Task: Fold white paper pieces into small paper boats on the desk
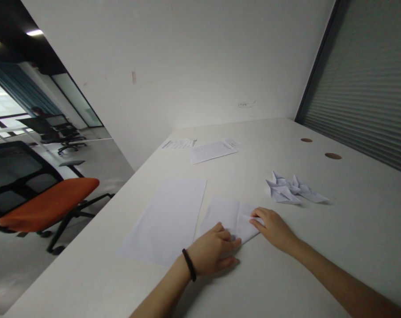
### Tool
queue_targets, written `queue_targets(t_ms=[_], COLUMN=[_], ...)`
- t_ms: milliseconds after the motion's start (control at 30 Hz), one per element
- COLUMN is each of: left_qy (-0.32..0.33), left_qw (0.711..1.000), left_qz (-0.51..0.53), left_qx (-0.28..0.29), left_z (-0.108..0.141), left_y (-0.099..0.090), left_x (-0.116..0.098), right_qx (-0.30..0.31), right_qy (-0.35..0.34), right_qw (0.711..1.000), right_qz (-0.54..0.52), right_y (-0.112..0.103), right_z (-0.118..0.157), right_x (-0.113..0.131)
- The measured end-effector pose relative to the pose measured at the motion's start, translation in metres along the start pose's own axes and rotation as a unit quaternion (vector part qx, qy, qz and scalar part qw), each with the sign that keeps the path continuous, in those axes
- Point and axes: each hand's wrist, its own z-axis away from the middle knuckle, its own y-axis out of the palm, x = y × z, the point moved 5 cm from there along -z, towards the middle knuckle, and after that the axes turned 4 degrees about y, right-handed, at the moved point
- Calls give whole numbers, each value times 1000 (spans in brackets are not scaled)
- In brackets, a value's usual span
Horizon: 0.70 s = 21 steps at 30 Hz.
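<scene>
1. **Folded sheet of white paper** [225, 219], head view: lies on the white desk [353, 234] between the hands, its flaps layered on top. It looks light, thin and soft, apt to slide or crease; the firmest hold would likely be a flat press or a pinch along its folded edges.
2. **Left hand** [211, 249], with black wristband [189, 266]: rests palm-down on the near corner, fingers lightly curved, not closed around the paper.
3. **Right hand** [273, 229]: fingertips meet the far flap; pinch or mere touch cannot be told.
4. **Surroundings:** a flat sheet of white paper [163, 223] lies just beside the fold, near the left hand. Folded paper shapes [284, 190] and printed sheets [213, 151] lie farther along the desk, out of the hands' way.
</scene>
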Motion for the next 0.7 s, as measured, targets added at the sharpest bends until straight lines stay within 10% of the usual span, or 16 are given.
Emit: queue_targets(t_ms=[700], left_qy=[-14], left_qw=[1000], left_qz=[-2], left_qx=[26], left_z=[0], left_y=[2], left_x=[-2], right_qx=[-16], right_qy=[1], right_qw=[1000], right_qz=[17], right_y=[4], right_z=[-1], right_x=[-2])
